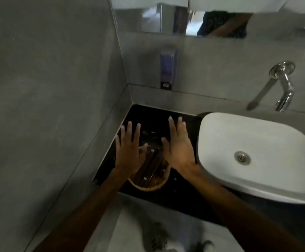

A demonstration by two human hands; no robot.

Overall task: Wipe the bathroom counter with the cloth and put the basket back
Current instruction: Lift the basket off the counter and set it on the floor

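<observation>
Both spread hands (pixel 130 151) (pixel 180 150) half hide the basket (pixel 149 184).

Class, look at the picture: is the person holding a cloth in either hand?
No. The left hand and right hand are spread open and empty above the basket.

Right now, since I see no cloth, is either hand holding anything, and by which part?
Nothing is held. The left hand and right hand are spread open above the basket on the counter.
</observation>
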